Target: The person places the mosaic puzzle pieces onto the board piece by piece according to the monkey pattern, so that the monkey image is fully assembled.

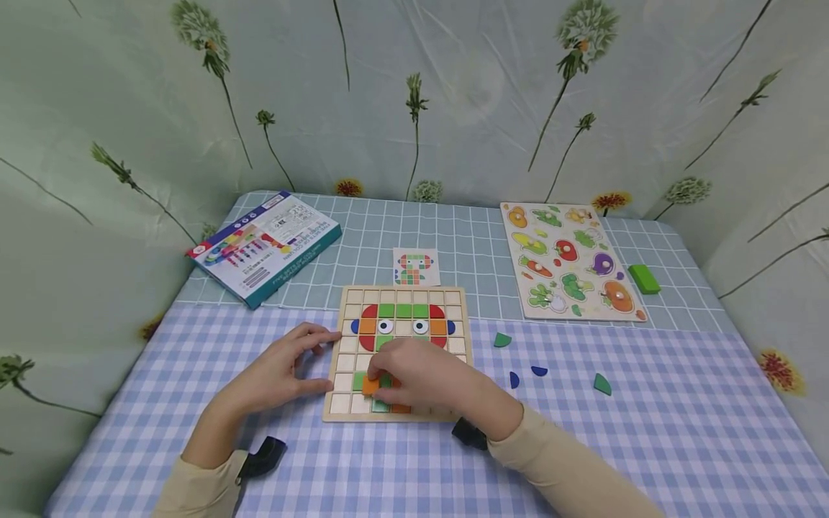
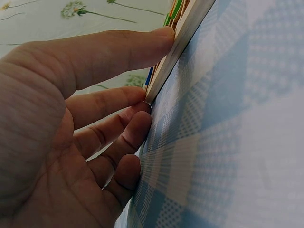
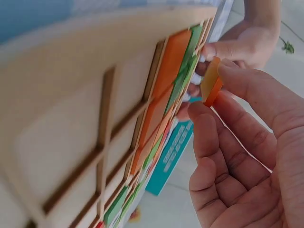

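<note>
A wooden grid board (image 1: 340,405) lies flat, with coloured tiles forming a face with two round eyes in its upper part. My right hand (image 1: 424,370) pinches an orange square tile (image 1: 370,386) between thumb and forefinger, over the board's lower left; in the right wrist view the tile (image 3: 212,83) is held clear of the grid. Green and orange tiles sit in cells below and around that hand, partly hidden by it. My left hand (image 1: 278,368) touches the board's left edge with thumb and fingertips, its fingers loosely extended.
Behind the board lies a small pattern card (image 1: 417,267). A box (image 1: 272,244) is at back left. A vegetable puzzle board (image 1: 547,277) and a green block (image 1: 644,279) lie at back right. Loose green pieces (image 1: 602,384) and blue pieces (image 1: 539,371) are right of the grid.
</note>
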Tool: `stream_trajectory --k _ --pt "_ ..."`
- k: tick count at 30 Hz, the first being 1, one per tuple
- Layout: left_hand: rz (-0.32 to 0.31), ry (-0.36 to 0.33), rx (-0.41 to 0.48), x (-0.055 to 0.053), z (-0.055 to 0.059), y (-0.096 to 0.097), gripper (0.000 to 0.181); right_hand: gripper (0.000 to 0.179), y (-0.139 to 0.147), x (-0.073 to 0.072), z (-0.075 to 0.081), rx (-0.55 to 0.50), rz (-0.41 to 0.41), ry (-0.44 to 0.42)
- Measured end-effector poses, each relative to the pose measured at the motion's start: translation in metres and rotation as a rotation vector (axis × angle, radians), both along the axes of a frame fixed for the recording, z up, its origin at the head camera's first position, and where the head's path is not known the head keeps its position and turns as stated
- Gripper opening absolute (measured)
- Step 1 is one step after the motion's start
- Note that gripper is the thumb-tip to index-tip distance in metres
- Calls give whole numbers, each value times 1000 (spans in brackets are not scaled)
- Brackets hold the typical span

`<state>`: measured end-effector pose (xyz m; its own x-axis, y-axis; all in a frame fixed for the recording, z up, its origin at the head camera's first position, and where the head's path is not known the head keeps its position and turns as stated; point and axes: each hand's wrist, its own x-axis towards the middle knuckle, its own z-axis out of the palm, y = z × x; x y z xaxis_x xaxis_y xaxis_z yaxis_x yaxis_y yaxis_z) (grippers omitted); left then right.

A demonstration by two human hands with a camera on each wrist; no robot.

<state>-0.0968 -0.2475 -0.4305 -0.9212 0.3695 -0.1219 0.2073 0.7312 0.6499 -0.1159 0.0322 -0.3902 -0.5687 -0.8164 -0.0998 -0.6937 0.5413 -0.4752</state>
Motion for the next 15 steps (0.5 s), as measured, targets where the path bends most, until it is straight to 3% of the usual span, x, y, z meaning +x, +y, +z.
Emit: stream_trajectory --k 6,15 --pt "-10 -1 -3 -1 0 0 71 15 -8 4 -3 -8 81 70" --pt "-4 6 -4 0 1 0 72 15 -12 8 -6 -12 114 78"
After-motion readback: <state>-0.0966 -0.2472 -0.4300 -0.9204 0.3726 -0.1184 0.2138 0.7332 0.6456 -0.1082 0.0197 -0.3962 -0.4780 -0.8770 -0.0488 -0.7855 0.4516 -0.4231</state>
